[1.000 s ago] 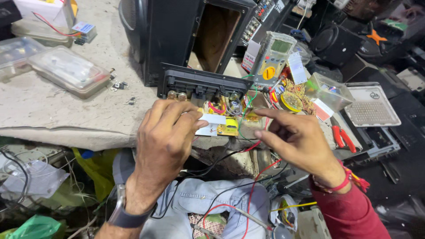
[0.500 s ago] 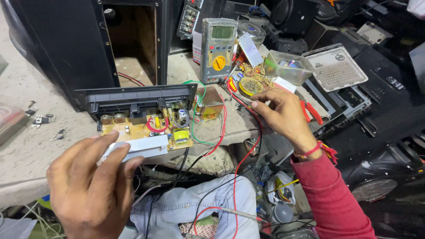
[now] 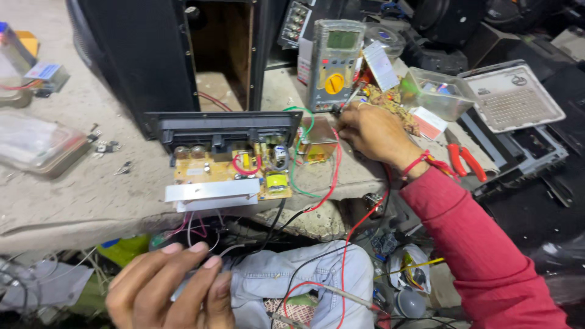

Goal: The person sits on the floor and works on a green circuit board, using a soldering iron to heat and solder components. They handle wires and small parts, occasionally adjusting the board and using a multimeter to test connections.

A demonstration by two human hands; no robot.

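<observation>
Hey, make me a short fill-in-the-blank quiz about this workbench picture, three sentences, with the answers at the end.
1. The dial on the grey meter standing on the bench is ____ in colour.
2. The right hand, reaching beside that meter, comes out of a ____ sleeve.
3. The yellow circuit board lies in front of a tall ____ speaker box, while the left hand is down near the wires below the bench edge.

Missing words: yellow; red; black

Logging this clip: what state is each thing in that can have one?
Speaker cabinet: back open, panel out.
Circuit board: exposed, flat on bench.
Multimeter: upright, display blank.
Clear box: lid open.
Right hand: resting by multimeter.
Left hand: fingers curled, low.
</observation>
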